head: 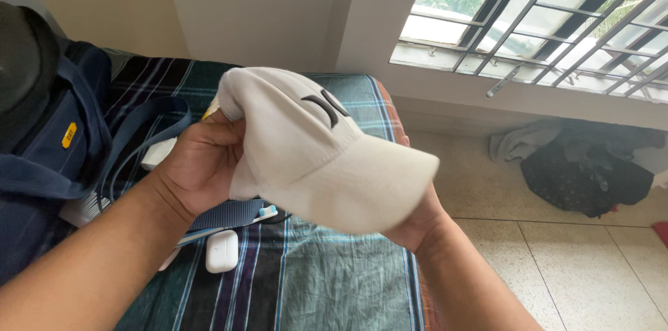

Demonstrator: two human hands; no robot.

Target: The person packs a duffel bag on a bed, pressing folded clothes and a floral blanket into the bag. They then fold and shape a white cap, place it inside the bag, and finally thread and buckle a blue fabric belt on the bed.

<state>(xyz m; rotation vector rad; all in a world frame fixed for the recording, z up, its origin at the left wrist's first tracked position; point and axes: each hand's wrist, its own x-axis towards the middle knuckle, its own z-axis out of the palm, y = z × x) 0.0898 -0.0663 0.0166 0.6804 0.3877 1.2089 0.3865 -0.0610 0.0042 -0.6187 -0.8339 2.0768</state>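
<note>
I hold a white baseball cap [313, 157] with a dark emblem on its front, above a bed. My left hand [198, 164] grips the back of the crown, thumb on top. My right hand [417, 223] is under the brim and mostly hidden by it; it holds the cap from below. Below the cap on the bed lie a white earbud case [222, 251] and a toothbrush [240, 223] with a blue and white head.
A navy duffel bag [49, 157] with a long strap sits at the left on the striped green and purple bedsheet [327, 282]. A pile of dark and grey clothes [577, 164] lies on the tiled floor under a barred window [543, 18].
</note>
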